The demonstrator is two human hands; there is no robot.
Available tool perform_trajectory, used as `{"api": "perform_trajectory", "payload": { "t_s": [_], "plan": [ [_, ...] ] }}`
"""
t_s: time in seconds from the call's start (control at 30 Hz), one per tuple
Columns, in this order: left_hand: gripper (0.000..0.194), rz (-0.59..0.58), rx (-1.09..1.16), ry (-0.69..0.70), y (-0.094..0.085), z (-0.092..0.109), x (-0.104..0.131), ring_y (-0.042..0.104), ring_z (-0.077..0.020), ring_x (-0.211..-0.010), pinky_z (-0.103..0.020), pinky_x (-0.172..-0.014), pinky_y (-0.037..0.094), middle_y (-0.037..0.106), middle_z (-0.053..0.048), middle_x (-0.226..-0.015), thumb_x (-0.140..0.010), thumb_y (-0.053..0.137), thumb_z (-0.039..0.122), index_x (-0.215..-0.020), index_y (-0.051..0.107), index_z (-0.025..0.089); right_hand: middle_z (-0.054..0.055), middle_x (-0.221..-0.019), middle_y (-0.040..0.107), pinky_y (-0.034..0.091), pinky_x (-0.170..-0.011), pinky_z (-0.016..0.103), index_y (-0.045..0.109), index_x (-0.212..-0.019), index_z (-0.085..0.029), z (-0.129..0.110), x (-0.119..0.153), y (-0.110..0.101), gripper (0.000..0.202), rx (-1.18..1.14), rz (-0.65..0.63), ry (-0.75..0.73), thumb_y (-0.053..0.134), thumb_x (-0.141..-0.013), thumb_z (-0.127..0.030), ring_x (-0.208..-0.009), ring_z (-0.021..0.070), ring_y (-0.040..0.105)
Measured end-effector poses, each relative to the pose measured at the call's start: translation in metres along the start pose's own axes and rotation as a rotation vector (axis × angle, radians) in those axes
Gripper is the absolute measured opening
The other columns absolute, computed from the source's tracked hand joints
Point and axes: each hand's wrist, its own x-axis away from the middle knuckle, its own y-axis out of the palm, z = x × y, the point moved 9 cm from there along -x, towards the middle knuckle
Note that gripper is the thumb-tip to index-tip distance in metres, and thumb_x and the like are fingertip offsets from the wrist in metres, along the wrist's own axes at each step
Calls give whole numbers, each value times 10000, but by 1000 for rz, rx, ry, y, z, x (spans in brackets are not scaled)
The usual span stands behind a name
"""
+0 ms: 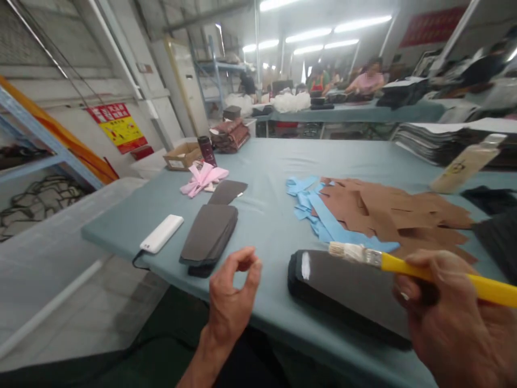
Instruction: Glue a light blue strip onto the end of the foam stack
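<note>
My right hand [456, 318] grips the yellow handle of a flat paintbrush [404, 267]. Its pale bristles are above a stack of dark grey pieces [351, 285], near a wet white patch [306, 265] on the top piece's left end. My left hand [234, 296] is raised by the table's front edge, thumb and forefinger curled together in a ring with nothing visible between them. To its left lies a second stack of dark pieces [208, 234], with a single dark piece [228, 191] behind it.
Brown cut pieces [388, 207] and light blue strips [323, 215] cover the green-blue table [266, 161] at right. A milky bottle [464, 164] stands beyond them. At left are a white power bank [161, 234], pink cloth [204, 178], a dark tumbler [207, 151] and a cardboard box [181, 157]. People work farther back.
</note>
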Motion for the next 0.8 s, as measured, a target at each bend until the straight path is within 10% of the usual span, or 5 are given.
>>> {"api": "perform_trajectory", "payload": {
  "t_s": [0.17, 0.3, 0.5, 0.8],
  "plan": [
    [423, 6, -249, -96, -33, -97, -25, 752, -314, -1043, -489, -976, 606, 799, -118, -1098, -1004, 577, 561, -1196, 689, 201, -7, -620, 617, 478, -445, 243, 717, -766, -284, 17, -2, -10, 358, 57, -81, -47, 851, -797, -614, -519, 138, 545],
    [549, -123, -417, -97, -23, -135, -41, 675, -398, -1223, -562, -1093, 518, 752, -181, -1280, -930, 622, 627, -1238, 681, 176, 8, -586, 604, 505, -460, 256, 750, -802, -277, 34, 1, -2, 324, 178, -190, 25, 821, -848, -590, -537, 169, 590],
    [513, -249, -582, -126, 4, -149, -36, 657, -426, -1213, -578, -1064, 514, 726, -206, -1308, -929, 633, 563, -1241, 693, 161, 0, -568, 581, 454, -419, 245, 691, -778, -240, 48, 18, 9, 455, 214, -256, 147, 822, -794, -676, -487, 152, 539],
    [582, -422, -556, -171, -7, -135, -56, 723, -386, -1066, -544, -986, 589, 776, -191, -1149, -967, 477, 620, -1156, 737, 134, -63, -480, 500, 339, -443, 205, 637, -749, -221, 34, 28, 47, 505, 122, -360, 66, 735, -882, -697, -442, 89, 408]
  ]
}}
